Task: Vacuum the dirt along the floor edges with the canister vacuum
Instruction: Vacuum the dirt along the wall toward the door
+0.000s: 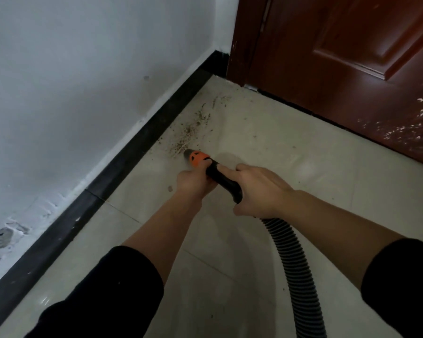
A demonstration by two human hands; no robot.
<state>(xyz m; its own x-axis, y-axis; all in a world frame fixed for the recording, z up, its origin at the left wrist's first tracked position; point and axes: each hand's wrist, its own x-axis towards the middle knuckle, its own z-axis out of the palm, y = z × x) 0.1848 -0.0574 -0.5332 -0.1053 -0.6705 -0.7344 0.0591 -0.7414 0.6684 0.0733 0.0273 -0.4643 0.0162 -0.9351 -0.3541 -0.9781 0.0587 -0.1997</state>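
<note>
A black vacuum handle [226, 182] with an orange nozzle end [197, 157] points at a streak of dirt [193, 126] lying on the pale tile floor beside the black baseboard [142, 145]. The nozzle tip sits at the near end of the dirt. My left hand [193, 182] grips the handle just behind the orange part. My right hand [260, 191] grips it further back, where the ribbed black hose [294, 267] begins. The hose curves down and out of the bottom of the view. The canister itself is not visible.
A white wall [83, 81] runs along the left above the baseboard. A dark red wooden door [340, 57], shut, stands ahead on the right, its lower part scuffed with pale flecks. Wall and door frame meet at a corner [224, 67]. Tile floor [291, 147] spreads to the right.
</note>
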